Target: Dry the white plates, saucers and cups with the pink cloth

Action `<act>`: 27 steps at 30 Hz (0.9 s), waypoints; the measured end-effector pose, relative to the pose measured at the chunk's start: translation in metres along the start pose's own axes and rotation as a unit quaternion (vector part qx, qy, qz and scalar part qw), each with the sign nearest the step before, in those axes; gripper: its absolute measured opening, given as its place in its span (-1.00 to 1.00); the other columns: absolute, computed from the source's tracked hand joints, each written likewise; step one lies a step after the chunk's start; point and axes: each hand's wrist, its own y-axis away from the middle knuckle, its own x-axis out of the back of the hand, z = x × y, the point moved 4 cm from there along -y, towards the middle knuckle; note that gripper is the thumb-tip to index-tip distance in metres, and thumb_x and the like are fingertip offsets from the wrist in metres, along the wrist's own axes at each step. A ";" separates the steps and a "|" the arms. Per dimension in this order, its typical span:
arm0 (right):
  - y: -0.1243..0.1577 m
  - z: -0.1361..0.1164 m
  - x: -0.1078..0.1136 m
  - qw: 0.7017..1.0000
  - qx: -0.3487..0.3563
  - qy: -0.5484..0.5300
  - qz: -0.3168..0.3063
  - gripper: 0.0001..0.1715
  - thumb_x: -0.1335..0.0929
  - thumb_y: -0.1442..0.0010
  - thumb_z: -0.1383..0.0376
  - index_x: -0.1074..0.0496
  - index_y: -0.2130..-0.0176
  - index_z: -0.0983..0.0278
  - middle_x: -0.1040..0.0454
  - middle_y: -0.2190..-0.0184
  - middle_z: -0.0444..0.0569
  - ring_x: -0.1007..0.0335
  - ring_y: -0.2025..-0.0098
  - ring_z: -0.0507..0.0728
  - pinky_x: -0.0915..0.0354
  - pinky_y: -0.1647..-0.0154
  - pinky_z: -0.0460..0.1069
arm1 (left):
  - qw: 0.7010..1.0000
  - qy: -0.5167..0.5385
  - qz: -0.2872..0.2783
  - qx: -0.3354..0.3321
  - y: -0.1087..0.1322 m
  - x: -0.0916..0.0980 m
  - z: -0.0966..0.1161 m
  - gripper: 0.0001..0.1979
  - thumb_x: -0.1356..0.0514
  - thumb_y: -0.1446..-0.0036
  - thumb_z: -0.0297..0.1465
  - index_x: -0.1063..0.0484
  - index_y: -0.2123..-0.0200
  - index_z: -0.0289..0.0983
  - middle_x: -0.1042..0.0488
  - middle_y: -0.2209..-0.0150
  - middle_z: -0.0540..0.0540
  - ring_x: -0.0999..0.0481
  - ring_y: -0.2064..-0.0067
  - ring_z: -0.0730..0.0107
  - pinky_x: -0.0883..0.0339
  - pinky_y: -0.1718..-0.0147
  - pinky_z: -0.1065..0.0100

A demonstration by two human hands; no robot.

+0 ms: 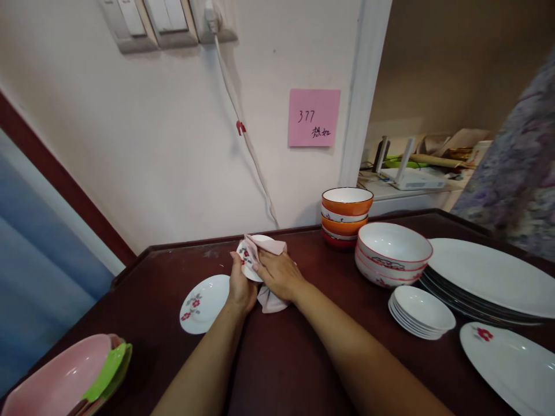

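Note:
My left hand grips the lower left edge of a small white plate with red and grey flowers, held tilted above the dark table. Pressed on the plate's face, my right hand holds a pale pink cloth. One end of the cloth hangs below the plate, and another fold covers part of its upper face. Much of the plate is hidden behind the cloth and my right fingers. Left of my left wrist, a second white plate with a red flower pattern lies flat on the table.
Right of my arms stand stacked orange and white bowls, larger red-rimmed bowls, small white dishes, large oval plates and a flowered oval plate. A pink leaf-shaped dish sits front left. The wall rises behind the table.

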 end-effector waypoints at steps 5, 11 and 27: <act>0.001 -0.001 -0.003 1.000 0.019 0.011 -0.018 -0.40 -0.22 -0.30 0.15 -0.14 -0.26 0.25 -0.16 -0.29 0.07 -0.09 -0.28 0.17 -0.07 -0.23 0.10 | 0.998 -0.002 -0.057 0.031 0.002 -0.006 -0.005 -0.35 0.03 -0.18 0.08 -0.42 -0.07 -0.29 -0.50 -0.03 -0.26 -0.39 -0.16 0.10 -0.23 -0.14 0.13; 0.006 -0.005 -0.014 0.994 0.111 0.013 0.019 -0.75 -0.34 -0.17 0.23 -0.46 0.15 0.28 -0.48 0.13 0.02 -0.32 0.01 0.17 -0.18 -0.09 0.04 | 1.000 0.022 -0.017 0.011 0.002 -0.001 0.003 -0.28 0.05 -0.18 0.09 -0.46 0.01 -0.44 -0.54 0.07 -0.36 -0.45 -0.09 0.01 -0.29 -0.09 0.08; 0.008 -0.007 -0.008 0.993 0.106 0.008 0.059 -0.62 -0.14 -0.35 0.27 -0.47 0.28 0.32 -0.50 0.22 0.04 -0.34 0.11 0.13 -0.19 -0.05 0.04 | 0.999 0.017 -0.017 0.025 0.008 -0.008 0.002 -0.29 0.07 -0.21 0.06 -0.44 -0.01 -0.46 -0.51 0.01 -0.39 -0.40 -0.14 0.02 -0.21 -0.15 0.09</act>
